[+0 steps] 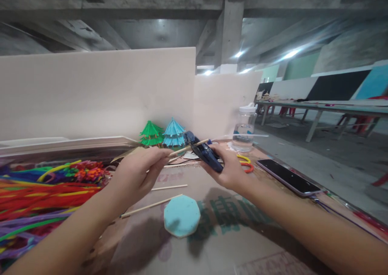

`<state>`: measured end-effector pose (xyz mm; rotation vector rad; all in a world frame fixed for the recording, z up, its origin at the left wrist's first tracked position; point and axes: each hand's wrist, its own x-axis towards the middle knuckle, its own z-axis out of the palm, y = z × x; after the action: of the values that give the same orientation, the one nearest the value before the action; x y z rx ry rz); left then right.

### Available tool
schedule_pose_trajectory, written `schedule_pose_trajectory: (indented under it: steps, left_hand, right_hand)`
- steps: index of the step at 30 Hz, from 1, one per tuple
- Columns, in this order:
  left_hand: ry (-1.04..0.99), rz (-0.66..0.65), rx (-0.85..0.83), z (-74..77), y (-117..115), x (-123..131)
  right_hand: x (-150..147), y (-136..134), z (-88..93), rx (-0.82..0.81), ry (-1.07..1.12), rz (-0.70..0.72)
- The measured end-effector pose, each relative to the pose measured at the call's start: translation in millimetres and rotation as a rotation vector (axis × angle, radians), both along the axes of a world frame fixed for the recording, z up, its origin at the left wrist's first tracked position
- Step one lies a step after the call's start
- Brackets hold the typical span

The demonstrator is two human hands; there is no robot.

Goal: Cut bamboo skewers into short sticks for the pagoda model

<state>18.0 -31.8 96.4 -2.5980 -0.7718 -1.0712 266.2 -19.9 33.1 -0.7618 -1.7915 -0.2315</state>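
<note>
My left hand [138,172] pinches a thin wooden stick [189,147], its tip raised toward the right. My right hand [228,172] is wrapped round a dark blue glue gun [207,153], whose front end meets the stick. Below both hands a light blue octagonal foam piece [182,216] lies flat on the cardboard sheet [230,242]. Two more wooden sticks [151,205] lie on the cardboard beside the foam piece.
A heap of coloured pipe cleaners [36,194] fills the left. A green [150,134] and a blue paper tree [173,132] stand at the back by a white partition [97,89]. A clear jar [245,129], a phone [287,177] and small rings [246,163] lie to the right.
</note>
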Motion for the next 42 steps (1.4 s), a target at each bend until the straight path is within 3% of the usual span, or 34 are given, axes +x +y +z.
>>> schedule_pose_trajectory:
  steps: [8, 18, 31, 42]
  left_hand:
    - [0.007, -0.012, -0.038, 0.0, -5, 4]
    - [0.029, 0.008, -0.094, -3.7, -5, 8]
    - [0.14, 0.146, -0.197, -19.9, 16, 13]
    - [0.155, 0.176, -0.265, -24.9, 22, 14]
  right_hand:
    - [3, 2, 0.7, -0.114, 0.106, -0.033]
    - [11, 5, -2.4, -0.193, 0.037, -0.076]
    - [7, 22, -33.5, -0.324, 0.107, -0.107]
    - [4, 26, -41.6, -0.378, 0.118, -0.11]
